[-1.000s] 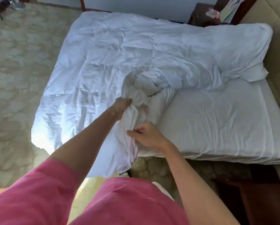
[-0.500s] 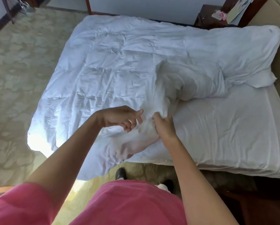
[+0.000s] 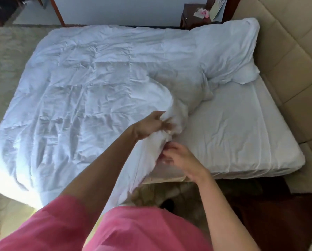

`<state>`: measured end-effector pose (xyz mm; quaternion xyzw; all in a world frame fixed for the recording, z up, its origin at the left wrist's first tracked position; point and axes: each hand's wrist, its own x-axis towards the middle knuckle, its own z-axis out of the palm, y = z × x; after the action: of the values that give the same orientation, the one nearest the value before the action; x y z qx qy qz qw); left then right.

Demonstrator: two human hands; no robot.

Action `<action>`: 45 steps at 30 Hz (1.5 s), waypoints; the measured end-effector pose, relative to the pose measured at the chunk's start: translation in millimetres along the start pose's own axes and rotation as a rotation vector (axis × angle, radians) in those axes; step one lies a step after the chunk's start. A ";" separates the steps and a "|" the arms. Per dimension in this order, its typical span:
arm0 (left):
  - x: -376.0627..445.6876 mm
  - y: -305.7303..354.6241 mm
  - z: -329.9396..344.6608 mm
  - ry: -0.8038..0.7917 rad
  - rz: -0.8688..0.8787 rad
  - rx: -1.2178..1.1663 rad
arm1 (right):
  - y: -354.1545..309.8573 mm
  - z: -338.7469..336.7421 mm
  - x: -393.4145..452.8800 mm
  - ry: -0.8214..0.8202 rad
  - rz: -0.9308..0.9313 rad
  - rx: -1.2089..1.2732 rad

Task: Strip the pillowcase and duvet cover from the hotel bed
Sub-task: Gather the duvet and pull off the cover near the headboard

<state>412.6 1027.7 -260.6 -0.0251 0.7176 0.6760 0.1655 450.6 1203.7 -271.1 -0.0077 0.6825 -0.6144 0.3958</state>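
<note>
Hotel room w/ pale patterned carpet [image 3: 8,57], a padded beige headboard wall [image 3: 292,57] on the right, and one bed: a white fitted-sheet mattress [image 3: 242,138] bare on its right part. Left hand [image 3: 149,125] has fingers curled round a bunched ridge of the rumpled white quilted duvet [image 3: 82,91], gripping it at the near edge of the bed. Right hand [image 3: 178,156] sits just below, fingers curled at the same gathered cloth; motion blur there, so it prob. pinches the fabric but not 100% clear. Whether that's cover or inner duvet can't be told. Duvet spreads over the left and far side of the mattress, one corner hanging off the near-left edge toward the carpet. One white pillow [image 3: 245,75], partly under the duvet's far-right end, lies against the headboard. One dark wooden nightstand [image 3: 189,17] stands beyond the bed, w/ pink and white bits on top. Two bare forearms, pink short-sleeved top [image 3: 133,230] in the foreground.
</note>
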 end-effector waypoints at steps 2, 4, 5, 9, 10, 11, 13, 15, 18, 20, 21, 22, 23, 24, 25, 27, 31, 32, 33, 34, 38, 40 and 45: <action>-7.5 12.5 31.5 -0.263 0.006 0.127 | 1.3 -42.4 0.4 0.188 0.055 0.540; -14.1 17.1 59.2 -0.437 -0.059 0.171 | 6.0 -74.7 -0.6 0.162 0.082 0.800; -15.6 16.5 70.4 -0.494 -0.099 0.162 | 8.3 -81.7 -3.8 0.090 0.068 0.832; -5.8 11.8 80.7 -0.650 -0.218 0.187 | 21.3 -85.5 -5.9 0.282 0.049 0.716; -1.7 9.2 72.8 -0.674 -0.225 0.207 | 20.7 -87.5 -5.4 0.342 0.022 0.628; 0.8 8.9 63.6 -0.656 -0.237 0.213 | 17.5 -89.5 -5.9 0.361 -0.010 0.521; 12.7 10.2 45.8 -0.434 -0.306 0.152 | 8.7 -94.8 -8.7 0.348 -0.041 0.289; 41.4 -5.4 29.2 -0.082 -0.468 -0.050 | 0.6 -97.5 -14.3 0.318 -0.077 0.157; 95.8 -31.5 30.1 0.305 -0.563 -0.361 | -14.2 -107.0 -17.6 0.282 -0.083 0.013; 131.1 -28.9 49.4 0.438 -0.489 -0.401 | -24.0 -123.3 -17.6 0.272 -0.063 -0.203; 146.2 -18.7 63.3 0.462 -0.420 -0.349 | -27.9 -133.9 -16.1 0.299 -0.050 -0.322; 158.2 -4.1 78.7 0.455 -0.325 -0.307 | -30.4 -145.1 -13.6 0.370 -0.042 -0.406; 168.9 12.6 93.8 0.411 -0.229 -0.265 | -31.8 -155.9 -10.9 0.476 -0.045 -0.424; 176.3 29.4 105.4 0.312 -0.103 -0.166 | -33.7 -167.7 -7.4 0.598 -0.065 -0.357; 180.0 48.7 116.9 0.138 0.025 -0.034 | -38.1 -177.2 -4.9 0.714 -0.112 -0.198; 180.9 73.9 133.2 -0.435 0.188 0.302 | -50.8 -196.2 -1.6 0.843 -0.169 0.152; 176.9 78.0 148.0 -1.210 0.078 0.627 | -51.3 -223.4 -0.3 0.746 0.119 -0.022; 178.6 72.7 144.7 -1.246 0.025 0.586 | -43.5 -222.4 2.1 0.733 0.159 -0.050; 180.4 67.1 138.3 -1.230 -0.012 0.531 | -36.7 -217.6 4.8 0.754 0.159 -0.032; 182.8 61.3 129.7 -1.178 -0.046 0.478 | -28.9 -213.6 9.2 0.784 0.143 -0.004; 202.2 35.2 105.8 -0.540 -0.342 0.107 | -21.6 -210.6 27.6 0.794 0.076 -0.103; 216.4 24.4 105.1 -0.234 -0.473 -0.127 | -32.2 -218.4 33.0 0.716 0.034 -0.220; 256.0 28.1 117.1 -0.050 -0.615 -0.372 | -58.6 -230.5 26.5 0.351 -0.014 -0.528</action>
<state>187.5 1192.8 -306.6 -0.2532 0.5370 0.7139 0.3712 277.9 1368.1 -251.4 -0.0089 0.8763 -0.4104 0.2522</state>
